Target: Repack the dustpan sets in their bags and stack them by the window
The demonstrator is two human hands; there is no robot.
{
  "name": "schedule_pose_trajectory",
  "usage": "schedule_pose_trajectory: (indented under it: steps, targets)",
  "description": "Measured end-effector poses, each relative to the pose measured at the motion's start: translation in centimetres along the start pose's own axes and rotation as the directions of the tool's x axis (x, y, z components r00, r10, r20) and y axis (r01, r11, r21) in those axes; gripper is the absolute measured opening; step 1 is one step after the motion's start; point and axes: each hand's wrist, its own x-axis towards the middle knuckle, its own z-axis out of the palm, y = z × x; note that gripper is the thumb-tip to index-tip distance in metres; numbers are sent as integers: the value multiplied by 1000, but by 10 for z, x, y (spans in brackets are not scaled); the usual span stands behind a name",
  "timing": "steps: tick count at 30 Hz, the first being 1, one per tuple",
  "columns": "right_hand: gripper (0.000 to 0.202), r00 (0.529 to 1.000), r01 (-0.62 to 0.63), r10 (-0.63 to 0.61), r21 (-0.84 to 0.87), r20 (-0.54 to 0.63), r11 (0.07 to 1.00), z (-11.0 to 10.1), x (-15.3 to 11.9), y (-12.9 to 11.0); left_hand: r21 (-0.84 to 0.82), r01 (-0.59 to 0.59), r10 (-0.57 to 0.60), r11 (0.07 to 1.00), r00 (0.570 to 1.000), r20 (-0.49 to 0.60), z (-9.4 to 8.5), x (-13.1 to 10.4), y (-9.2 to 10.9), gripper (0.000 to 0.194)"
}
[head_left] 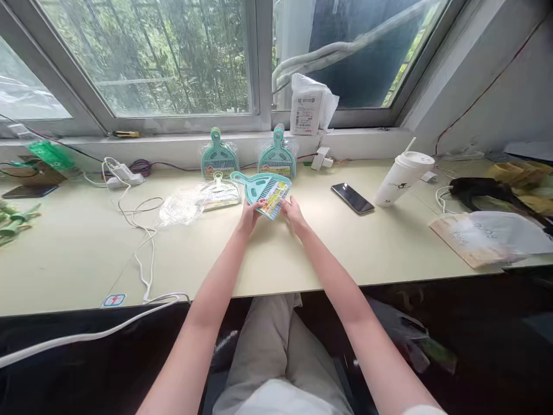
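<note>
Beige trousers (276, 346) sit below the teal dustpan set (261, 187), guys. Left of the set: white cable (151, 248), crumpled clear plastic (179, 207), pale dustpan pack (219, 195). Left hand (250, 215)'s gripping the set's lower left, right hand (294, 212)'s clamped on its right edge. Right of it: phone (352, 199), then white cup (400, 181).
</note>
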Motion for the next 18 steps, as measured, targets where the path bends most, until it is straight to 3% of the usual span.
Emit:
schedule_pose_trajectory:
  steps: [9,12,14,15,16,18]
  targets:
    - [18,997,-11,18,94,-70,996,-8,1,0,167,43,-63,985,992,113,0,-2,-1,78]
    - [18,999,3,4,125,-52,992,-11,3,-1,321,-5,-52,947,984,169,-2,1,5,77]
    - [19,998,31,-23,143,-60,989,-14,5,-3,532,-91,35,842,993,115,-6,4,14,67]
    - [19,997,44,-33,151,-70,988,-16,6,-4,656,-126,130,744,991,43,-10,5,20,60]
    - [19,996,51,-38,156,-83,986,-18,6,-5,774,-130,255,619,966,-42,-16,5,27,54]
    - [19,994,49,-33,163,-100,985,-21,7,-7,938,-39,516,346,842,-155,-31,5,42,49]
